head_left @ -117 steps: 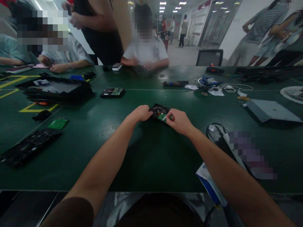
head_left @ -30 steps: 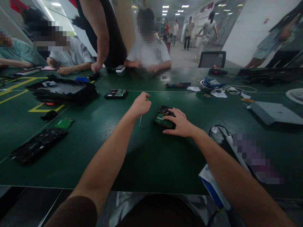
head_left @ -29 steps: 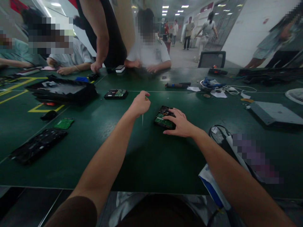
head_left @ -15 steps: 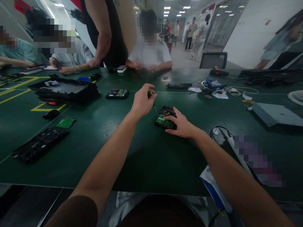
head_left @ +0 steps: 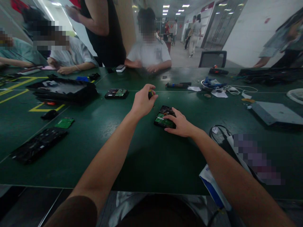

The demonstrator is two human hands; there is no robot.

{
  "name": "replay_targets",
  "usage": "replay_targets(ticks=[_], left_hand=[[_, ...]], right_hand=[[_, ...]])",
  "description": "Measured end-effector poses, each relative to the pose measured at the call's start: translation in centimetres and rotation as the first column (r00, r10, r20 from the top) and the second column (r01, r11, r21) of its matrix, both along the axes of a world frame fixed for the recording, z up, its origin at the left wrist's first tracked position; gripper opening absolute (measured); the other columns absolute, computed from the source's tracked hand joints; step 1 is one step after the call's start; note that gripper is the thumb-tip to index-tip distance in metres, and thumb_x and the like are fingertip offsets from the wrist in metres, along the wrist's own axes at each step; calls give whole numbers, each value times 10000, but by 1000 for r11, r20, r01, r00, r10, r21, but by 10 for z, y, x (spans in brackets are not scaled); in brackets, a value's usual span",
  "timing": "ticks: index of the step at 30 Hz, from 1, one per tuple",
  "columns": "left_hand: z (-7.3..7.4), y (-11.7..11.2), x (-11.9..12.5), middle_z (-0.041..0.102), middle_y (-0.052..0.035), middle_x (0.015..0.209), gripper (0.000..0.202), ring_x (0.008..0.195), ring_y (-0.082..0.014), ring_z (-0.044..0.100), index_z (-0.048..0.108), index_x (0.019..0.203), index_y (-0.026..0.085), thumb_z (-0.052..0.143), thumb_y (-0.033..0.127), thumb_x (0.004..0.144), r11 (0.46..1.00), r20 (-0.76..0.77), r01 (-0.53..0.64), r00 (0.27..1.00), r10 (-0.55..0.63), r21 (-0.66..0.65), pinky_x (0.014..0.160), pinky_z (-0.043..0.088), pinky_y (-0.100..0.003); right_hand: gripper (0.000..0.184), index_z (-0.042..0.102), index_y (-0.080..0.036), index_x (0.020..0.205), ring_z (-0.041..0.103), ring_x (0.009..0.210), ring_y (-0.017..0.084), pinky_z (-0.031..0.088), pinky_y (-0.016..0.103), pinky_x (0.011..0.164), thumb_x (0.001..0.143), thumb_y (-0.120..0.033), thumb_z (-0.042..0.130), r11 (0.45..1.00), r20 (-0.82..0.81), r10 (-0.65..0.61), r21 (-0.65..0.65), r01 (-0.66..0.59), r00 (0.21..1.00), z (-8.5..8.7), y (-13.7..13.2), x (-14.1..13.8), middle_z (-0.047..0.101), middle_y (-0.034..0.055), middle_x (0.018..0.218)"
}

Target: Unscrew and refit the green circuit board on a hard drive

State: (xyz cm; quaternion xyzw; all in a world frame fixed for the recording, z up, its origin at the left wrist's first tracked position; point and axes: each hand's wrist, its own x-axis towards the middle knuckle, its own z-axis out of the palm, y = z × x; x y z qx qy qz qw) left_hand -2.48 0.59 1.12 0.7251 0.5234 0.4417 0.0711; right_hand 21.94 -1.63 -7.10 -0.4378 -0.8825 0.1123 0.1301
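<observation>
My left hand (head_left: 145, 100) is closed round a screwdriver (head_left: 151, 94) with a black and yellow handle, just above and left of a hard drive. Its shaft is barely visible below my fingers. The hard drive (head_left: 163, 117) lies on the green table with its circuit board side up. My right hand (head_left: 178, 123) grips it from the right, thumb at the near edge and fingers across the board and the far edge. That hand covers the drive's right part.
Another hard drive (head_left: 116, 93) lies further left, near a black tray (head_left: 63, 90). At left are a green circuit board (head_left: 64, 123) and a black casing (head_left: 40, 145). A grey metal box (head_left: 276, 113), cables (head_left: 214, 83) and a power strip (head_left: 233, 145) lie right. People sit and stand opposite.
The screwdriver's shaft pointed at the hard drive's left edge before; now it scarcely shows and its tip seems off the drive. My right hand stays put. A standing person's forearm has risen.
</observation>
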Motion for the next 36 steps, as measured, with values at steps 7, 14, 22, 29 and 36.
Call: replay_targets(ticks=[7, 14, 22, 29, 36], left_hand=[[-1, 0, 1, 771, -54, 1091, 325, 983, -205, 710, 605, 1234, 219, 678, 162, 923, 1000, 1, 24, 1000, -24, 19, 955, 536, -377], [-2, 0, 1, 766, -56, 1108, 335, 986, -206, 713, 600, 1249, 225, 673, 169, 927, 1000, -21, 21, 1000, -21, 11, 953, 535, -369], [-3, 0, 2, 767, -55, 1110, 336, 1007, -214, 713, 601, 1245, 230, 676, 175, 923, 1000, -20, 22, 1000, -22, -3, 962, 534, -378], [-5, 2, 1, 761, -60, 1131, 343, 1024, -215, 707, 596, 1260, 230, 677, 173, 931, 998, -34, 56, 998, -56, 17, 982, 524, -377], [-3, 0, 3, 751, -63, 1179, 355, 1045, -211, 702, 598, 1265, 235, 688, 170, 927, 996, -57, 91, 994, -91, 12, 979, 519, -360]], right_hand=[[743, 502, -379, 1552, 204, 1597, 452, 232, 679, 1251, 878, -610, 714, 1000, 28, 13, 15, -14, 1000, 1, 0, 1, 173, 104, 1760], [742, 478, -390, 1574, 216, 1596, 443, 215, 666, 1264, 898, -615, 686, 1000, 55, 26, 15, -27, 998, 3, -1, 0, 181, 87, 1762], [730, 499, -389, 1560, 224, 1596, 421, 219, 667, 1262, 891, -602, 696, 999, 40, 34, 36, -36, 999, 0, 1, 0, 200, 76, 1758], [702, 543, -366, 1532, 255, 1579, 423, 225, 666, 1260, 903, -653, 659, 998, 29, 28, 62, -30, 999, 0, 0, -2, 266, 90, 1732], [517, 623, -343, 1455, 296, 1555, 391, 252, 663, 1241, 1030, -591, 467, 994, 7, -14, 107, 13, 1000, -4, -2, -9, 419, 112, 1626]])
